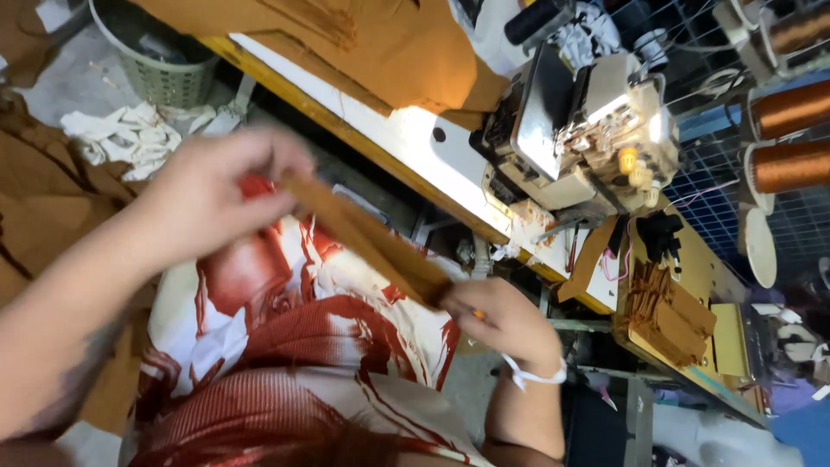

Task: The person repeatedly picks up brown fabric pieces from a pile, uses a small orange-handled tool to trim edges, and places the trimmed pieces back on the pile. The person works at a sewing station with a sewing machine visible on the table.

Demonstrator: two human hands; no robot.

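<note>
Between both hands, above the person's red-and-white patterned lap, a narrow brown fabric strip (367,240) stretches slantwise. Left hand (212,195) pinches its upper end, blurred; right hand (501,320) grips its lower end. Beyond, an overlock sewing machine (575,130) sits on the white table (406,143), with stacked brown pieces (670,316) and copper thread cones (791,108) nearby.

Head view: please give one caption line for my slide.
Both hands, left hand and right hand, hold a brown fabric strip beside a sewing machine.
</note>
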